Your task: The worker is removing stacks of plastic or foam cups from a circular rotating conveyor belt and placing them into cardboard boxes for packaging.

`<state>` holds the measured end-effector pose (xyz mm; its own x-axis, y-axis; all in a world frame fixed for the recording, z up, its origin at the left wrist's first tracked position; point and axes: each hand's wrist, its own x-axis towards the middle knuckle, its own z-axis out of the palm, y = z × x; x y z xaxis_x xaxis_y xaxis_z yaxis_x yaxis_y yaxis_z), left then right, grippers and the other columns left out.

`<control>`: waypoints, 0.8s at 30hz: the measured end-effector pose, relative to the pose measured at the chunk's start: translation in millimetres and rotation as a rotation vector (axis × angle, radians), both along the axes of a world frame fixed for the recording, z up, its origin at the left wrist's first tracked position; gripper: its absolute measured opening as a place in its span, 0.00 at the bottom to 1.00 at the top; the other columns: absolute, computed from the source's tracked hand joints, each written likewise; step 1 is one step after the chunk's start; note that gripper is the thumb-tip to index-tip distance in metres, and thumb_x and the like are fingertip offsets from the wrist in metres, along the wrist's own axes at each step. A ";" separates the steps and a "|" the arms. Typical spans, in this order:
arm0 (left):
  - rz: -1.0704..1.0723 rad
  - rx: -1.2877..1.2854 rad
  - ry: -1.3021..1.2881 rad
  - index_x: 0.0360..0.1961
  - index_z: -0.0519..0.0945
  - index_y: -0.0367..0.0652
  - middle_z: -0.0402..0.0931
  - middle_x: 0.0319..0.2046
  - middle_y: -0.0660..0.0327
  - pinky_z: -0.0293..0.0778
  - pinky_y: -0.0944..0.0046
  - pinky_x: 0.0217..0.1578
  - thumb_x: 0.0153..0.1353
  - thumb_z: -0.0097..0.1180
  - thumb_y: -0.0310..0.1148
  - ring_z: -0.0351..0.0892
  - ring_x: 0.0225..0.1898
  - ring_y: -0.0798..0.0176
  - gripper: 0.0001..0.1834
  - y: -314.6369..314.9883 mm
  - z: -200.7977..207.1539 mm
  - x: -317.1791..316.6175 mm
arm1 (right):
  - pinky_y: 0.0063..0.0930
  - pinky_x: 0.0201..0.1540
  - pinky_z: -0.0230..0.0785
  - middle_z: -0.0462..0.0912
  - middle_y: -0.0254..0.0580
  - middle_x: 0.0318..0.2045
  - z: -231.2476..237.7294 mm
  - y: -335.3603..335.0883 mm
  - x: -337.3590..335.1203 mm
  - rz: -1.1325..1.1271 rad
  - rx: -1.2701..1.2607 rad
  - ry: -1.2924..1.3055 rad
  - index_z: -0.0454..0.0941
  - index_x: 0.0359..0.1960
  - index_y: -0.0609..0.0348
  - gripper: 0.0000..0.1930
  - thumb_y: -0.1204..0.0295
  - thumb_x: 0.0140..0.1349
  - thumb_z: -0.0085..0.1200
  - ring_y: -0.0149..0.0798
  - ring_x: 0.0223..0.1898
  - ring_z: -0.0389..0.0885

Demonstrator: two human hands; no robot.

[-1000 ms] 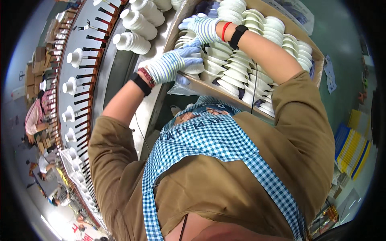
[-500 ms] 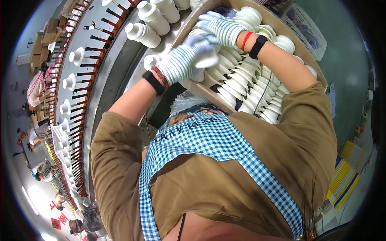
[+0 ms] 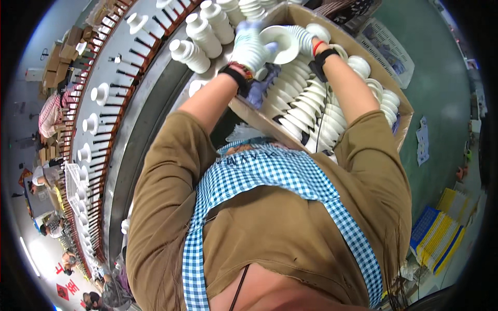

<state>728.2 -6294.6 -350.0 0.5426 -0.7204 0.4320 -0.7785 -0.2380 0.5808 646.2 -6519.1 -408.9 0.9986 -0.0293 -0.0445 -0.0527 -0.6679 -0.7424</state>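
Note:
A white flared cup-like piece (image 3: pixel 288 51) is held above the cardboard box, its round hollow side facing up. My left hand (image 3: pixel 250 47), in a striped knit glove, closes on the piece's left edge. My right hand (image 3: pixel 301 37), gloved alike, is at its right side; its fingertips are partly hidden behind the rim. Beneath my hands the cardboard box (image 3: pixel 405 123) holds rows of nested white flared pieces (image 3: pixel 306 98) lying on their sides. Bluish-purple cloth or gloves (image 3: pixel 258 93) lie at the box's near left corner.
Stacks of white pieces (image 3: pixel 202 34) stand on the metal ledge left of the box. Beyond them curves a rack with dark-tipped prongs (image 3: pixel 120 72), some bearing white pieces (image 3: pixel 100 94). A white plastic crate (image 3: pixel 386 52) sits right of the box. Other people (image 3: pixel 51 111) are at far left.
The blurred hands have shifted slightly, and the white piece now shows its hollow side between them. My right hand has come down near it. The whole view has turned a little.

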 end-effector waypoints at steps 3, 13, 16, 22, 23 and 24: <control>-0.077 0.124 0.908 0.64 0.70 0.31 0.56 0.67 0.30 0.61 0.57 0.67 0.50 0.70 0.47 0.66 0.65 0.38 0.44 -18.6 -33.7 10.4 | 0.34 0.66 0.63 0.82 0.37 0.56 -13.9 -4.5 3.8 -0.197 0.069 -0.024 0.78 0.58 0.49 0.17 0.67 0.70 0.50 0.34 0.60 0.76; 0.290 -0.360 1.116 0.55 0.75 0.34 0.81 0.46 0.49 0.75 0.61 0.51 0.58 0.68 0.36 0.82 0.45 0.55 0.27 -69.0 -122.8 -14.1 | 0.32 0.65 0.63 0.80 0.40 0.59 69.9 -15.8 65.7 0.217 -0.152 0.269 0.75 0.62 0.55 0.23 0.62 0.67 0.51 0.37 0.59 0.76; 0.301 -0.487 1.473 0.53 0.66 0.43 0.78 0.39 0.55 0.79 0.58 0.33 0.56 0.70 0.36 0.80 0.36 0.59 0.29 -113.2 -66.0 -24.5 | 0.29 0.64 0.64 0.81 0.31 0.56 -35.8 -107.0 66.7 0.128 0.310 0.283 0.78 0.60 0.51 0.19 0.65 0.68 0.52 0.28 0.57 0.75; -0.065 -0.728 1.455 0.71 0.54 0.48 0.69 0.57 0.53 0.77 0.60 0.52 0.56 0.68 0.25 0.74 0.54 0.57 0.46 -165.0 -79.4 10.4 | 0.28 0.63 0.65 0.80 0.40 0.58 -20.9 -148.2 54.5 -0.002 0.307 0.123 0.76 0.60 0.61 0.26 0.59 0.62 0.56 0.32 0.60 0.74; -0.094 -0.658 1.336 0.73 0.53 0.47 0.68 0.60 0.55 0.72 0.62 0.59 0.56 0.67 0.22 0.72 0.59 0.56 0.47 -174.0 -96.0 16.3 | 0.28 0.63 0.65 0.80 0.42 0.58 -16.4 -151.8 49.7 -0.039 0.309 0.088 0.75 0.59 0.62 0.28 0.58 0.61 0.57 0.33 0.61 0.74; -0.182 -0.689 1.377 0.72 0.55 0.45 0.67 0.61 0.55 0.68 0.62 0.62 0.54 0.68 0.22 0.69 0.61 0.56 0.47 -174.9 -90.9 13.4 | 0.28 0.63 0.65 0.79 0.44 0.58 -13.0 -154.2 41.6 -0.083 0.321 0.055 0.75 0.59 0.64 0.30 0.56 0.60 0.58 0.34 0.61 0.74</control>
